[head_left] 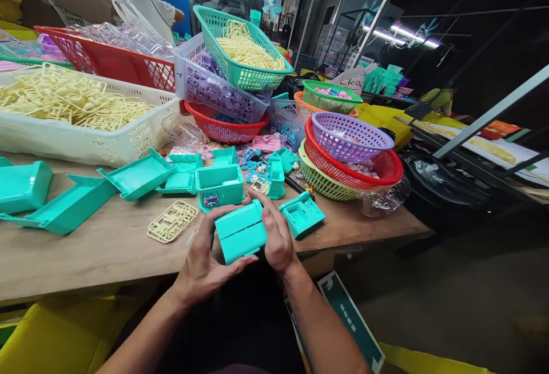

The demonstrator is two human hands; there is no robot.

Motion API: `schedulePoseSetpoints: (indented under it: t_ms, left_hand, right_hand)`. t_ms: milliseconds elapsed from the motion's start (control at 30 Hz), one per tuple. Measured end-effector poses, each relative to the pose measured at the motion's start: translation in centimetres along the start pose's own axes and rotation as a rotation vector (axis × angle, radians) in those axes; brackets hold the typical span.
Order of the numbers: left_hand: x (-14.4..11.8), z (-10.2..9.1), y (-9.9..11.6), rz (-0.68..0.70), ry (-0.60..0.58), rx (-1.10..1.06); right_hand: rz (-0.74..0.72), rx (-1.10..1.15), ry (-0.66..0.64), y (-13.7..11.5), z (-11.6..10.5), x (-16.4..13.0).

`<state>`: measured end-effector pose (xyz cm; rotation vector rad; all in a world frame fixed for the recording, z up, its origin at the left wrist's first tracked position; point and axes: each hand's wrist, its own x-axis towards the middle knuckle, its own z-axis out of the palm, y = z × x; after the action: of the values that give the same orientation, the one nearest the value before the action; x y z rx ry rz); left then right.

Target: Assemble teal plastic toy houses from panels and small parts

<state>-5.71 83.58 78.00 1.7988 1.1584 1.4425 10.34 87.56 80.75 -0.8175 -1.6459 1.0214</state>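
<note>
We are seeing only part of the teal box (240,238): our left hand (201,262) is covering its near left corner and our right hand (277,237) is hiding its right end. Far left of our left hand, a teal tray (21,186) is running off the frame's edge. Beyond both hands, 2 faces are blurring out, and the small pieces (253,167) are staying too tiny to identify.

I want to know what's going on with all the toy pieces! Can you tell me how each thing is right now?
left hand: gripping the teal box.
right hand: gripping the teal box.
teal box: held above the table edge.
teal open box: upright on the table.
cream frame: lying flat.
purple basket: stacked in the red basket.
green basket: full of cream parts, tilted.
</note>
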Motion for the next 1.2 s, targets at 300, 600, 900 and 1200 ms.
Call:
schedulePoseSetpoints:
  t_ms: [300,600,900,1200]
  left_hand:
    - [-0.1,0.3,0.5,0.033,0.025,0.037]
    - [0.0,-0.4,0.1,-0.312,0.010,-0.239]
    - [5.9,-3.5,-1.9,-0.277,-0.298,-0.272]
    - [3.6,-2.9,-0.7,-0.030,-0.322,0.077]
  right_hand:
    - [-0.065,-0.042,0.175,0.3,0.9,-0.8]
    - [-0.043,-0.071,-0.035,0.4,-1.6,0.6]
    - [-0.232,-0.281,-0.445,-0.8,-2.7,3.8]
    - [-0.144,-0.141,-0.141,2.5,-1.4,2.3]
